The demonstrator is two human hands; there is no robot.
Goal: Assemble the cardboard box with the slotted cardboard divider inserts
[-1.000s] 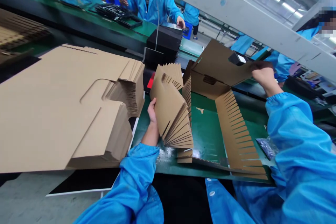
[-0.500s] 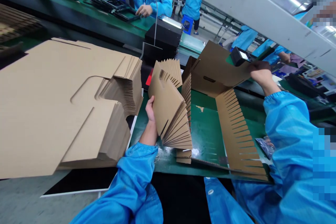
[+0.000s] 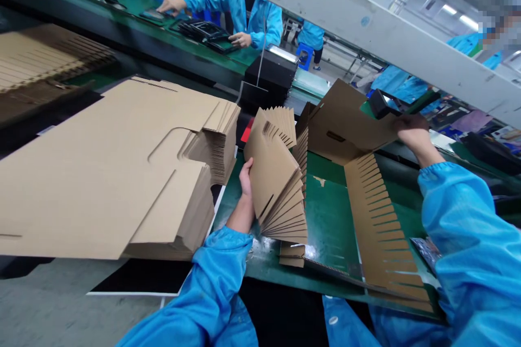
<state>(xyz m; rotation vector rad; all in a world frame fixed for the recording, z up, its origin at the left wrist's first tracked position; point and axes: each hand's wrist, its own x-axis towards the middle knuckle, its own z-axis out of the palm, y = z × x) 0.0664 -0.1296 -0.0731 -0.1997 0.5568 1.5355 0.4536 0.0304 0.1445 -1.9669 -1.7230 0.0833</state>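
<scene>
Worker at a packing bench. The left hand (image 3: 246, 173) grips a fanned bundle of slotted cardboard dividers (image 3: 277, 179), fingers wrapped round its left edge, holding it upright at the centre of the green bench (image 3: 325, 217) so the sheets splay apart at their lower ends. The right hand (image 3: 411, 129), far right, is closed on the raised edge of an open carton flap (image 3: 345, 119), tilting it back so the interior stays exposed. A long slotted strip (image 3: 378, 227) stands along the carton's right side, slots facing inward. A tall stack of flat carton blanks (image 3: 109, 168) lies just left of the bundle. Other workers' hands (image 3: 240, 39) handle black trays on the far bench.
</scene>
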